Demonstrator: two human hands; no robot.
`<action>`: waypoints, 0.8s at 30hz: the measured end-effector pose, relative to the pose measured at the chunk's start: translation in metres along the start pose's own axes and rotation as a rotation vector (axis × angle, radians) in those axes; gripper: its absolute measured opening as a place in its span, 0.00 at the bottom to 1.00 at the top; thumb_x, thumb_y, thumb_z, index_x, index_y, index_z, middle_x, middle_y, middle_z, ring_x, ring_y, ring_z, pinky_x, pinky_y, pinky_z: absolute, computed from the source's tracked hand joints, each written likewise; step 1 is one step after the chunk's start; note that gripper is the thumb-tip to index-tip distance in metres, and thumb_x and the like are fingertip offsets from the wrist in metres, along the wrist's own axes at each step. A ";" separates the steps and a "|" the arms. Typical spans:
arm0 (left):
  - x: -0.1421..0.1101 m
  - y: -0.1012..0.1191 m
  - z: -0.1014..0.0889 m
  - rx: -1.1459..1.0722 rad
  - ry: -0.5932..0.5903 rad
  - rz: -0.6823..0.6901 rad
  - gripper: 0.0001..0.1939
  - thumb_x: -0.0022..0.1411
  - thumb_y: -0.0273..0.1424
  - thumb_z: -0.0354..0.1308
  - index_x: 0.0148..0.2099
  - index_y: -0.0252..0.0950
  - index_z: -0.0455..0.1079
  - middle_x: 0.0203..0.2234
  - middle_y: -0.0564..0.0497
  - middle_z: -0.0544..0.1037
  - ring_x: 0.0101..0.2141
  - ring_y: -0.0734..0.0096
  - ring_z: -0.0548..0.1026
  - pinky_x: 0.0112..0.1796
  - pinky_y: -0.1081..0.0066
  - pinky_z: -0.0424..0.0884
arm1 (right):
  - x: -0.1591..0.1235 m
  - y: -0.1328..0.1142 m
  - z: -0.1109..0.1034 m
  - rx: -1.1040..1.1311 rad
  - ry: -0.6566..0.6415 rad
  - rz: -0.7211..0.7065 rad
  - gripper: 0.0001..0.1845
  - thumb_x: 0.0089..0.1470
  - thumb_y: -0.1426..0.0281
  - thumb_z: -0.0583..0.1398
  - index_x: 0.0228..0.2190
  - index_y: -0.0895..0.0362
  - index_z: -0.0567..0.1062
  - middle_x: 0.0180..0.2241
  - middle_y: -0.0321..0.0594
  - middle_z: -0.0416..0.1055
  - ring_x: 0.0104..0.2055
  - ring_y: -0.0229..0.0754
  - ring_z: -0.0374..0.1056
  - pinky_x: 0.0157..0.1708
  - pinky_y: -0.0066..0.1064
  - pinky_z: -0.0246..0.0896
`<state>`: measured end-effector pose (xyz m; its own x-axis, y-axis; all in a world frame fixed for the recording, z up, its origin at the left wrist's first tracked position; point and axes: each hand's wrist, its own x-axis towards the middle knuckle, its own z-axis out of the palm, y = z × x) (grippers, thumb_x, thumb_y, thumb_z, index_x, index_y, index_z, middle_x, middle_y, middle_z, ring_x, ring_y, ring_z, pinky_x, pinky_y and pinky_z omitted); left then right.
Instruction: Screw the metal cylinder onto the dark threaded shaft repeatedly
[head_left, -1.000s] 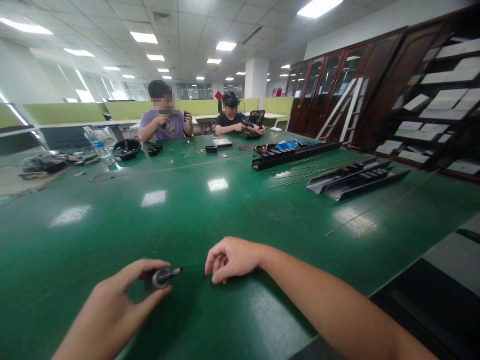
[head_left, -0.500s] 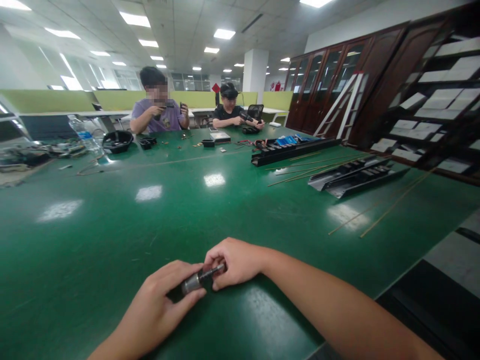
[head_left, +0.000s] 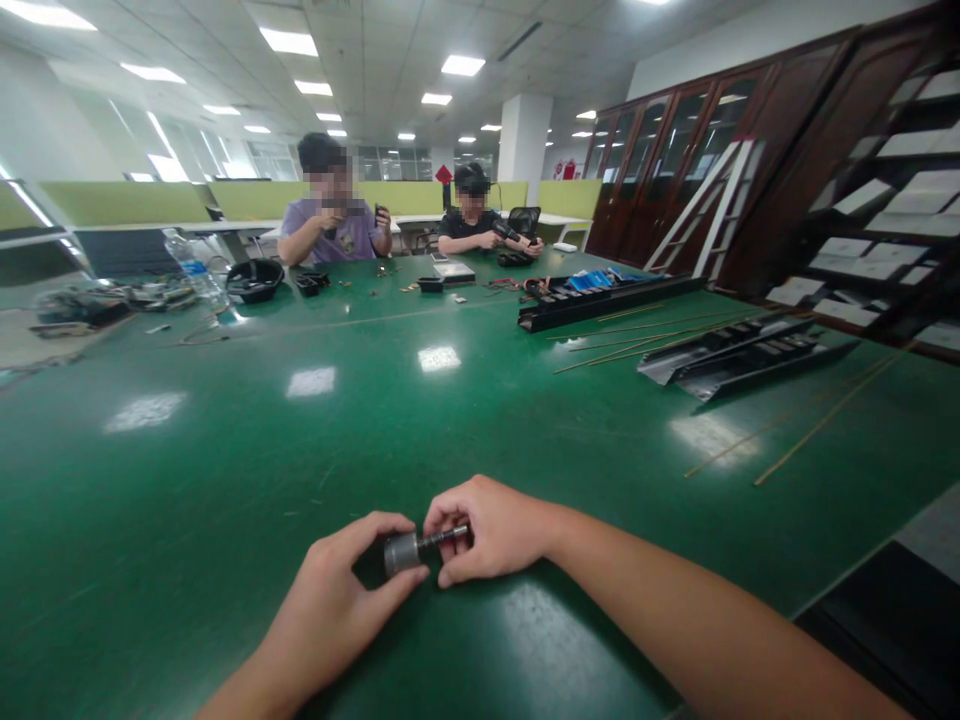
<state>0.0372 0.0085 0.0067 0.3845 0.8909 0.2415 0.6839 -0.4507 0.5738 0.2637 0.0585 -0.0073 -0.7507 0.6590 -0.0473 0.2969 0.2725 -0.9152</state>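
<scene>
Cylinder (head_left: 403, 554) sits pinched in your left hand (head_left: 341, 580); its shaft (head_left: 442, 537) points into your curled right hand (head_left: 495, 530), whose grip I cannot tell.

The person's left hand (head_left: 349, 585) grips between curved thumb (head_left: 396, 593) and fingers (head_left: 381, 523), the left wrist (head_left: 259, 668) nearly straight. Just beside it, the right hand (head_left: 486, 530) bends inward, its fingers curled, the bare right forearm (head_left: 675, 615) slanting in from the side.
</scene>
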 end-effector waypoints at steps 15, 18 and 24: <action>0.001 0.002 -0.001 -0.093 -0.035 -0.109 0.11 0.58 0.38 0.64 0.43 0.43 0.74 0.35 0.57 0.80 0.36 0.69 0.78 0.37 0.73 0.70 | -0.005 -0.013 0.007 -0.298 0.283 -0.189 0.14 0.46 0.73 0.64 0.38 0.56 0.76 0.31 0.35 0.76 0.32 0.37 0.72 0.35 0.25 0.64; 0.001 0.003 -0.001 -0.113 -0.037 -0.118 0.11 0.58 0.38 0.64 0.43 0.43 0.74 0.35 0.56 0.80 0.36 0.69 0.78 0.38 0.73 0.70 | -0.005 -0.013 0.007 -0.309 0.300 -0.205 0.13 0.46 0.73 0.64 0.37 0.56 0.76 0.30 0.34 0.75 0.31 0.36 0.71 0.34 0.25 0.64; 0.000 0.001 0.001 -0.151 -0.034 -0.149 0.12 0.59 0.39 0.63 0.44 0.43 0.74 0.35 0.56 0.80 0.36 0.69 0.78 0.38 0.73 0.70 | -0.004 -0.013 0.007 -0.346 0.317 -0.250 0.12 0.46 0.74 0.63 0.36 0.56 0.77 0.31 0.35 0.75 0.31 0.36 0.70 0.33 0.25 0.63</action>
<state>0.0387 0.0079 0.0068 0.3079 0.9438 0.1202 0.6349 -0.2979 0.7129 0.2588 0.0471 0.0024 -0.6245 0.7089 0.3278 0.3491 0.6288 -0.6948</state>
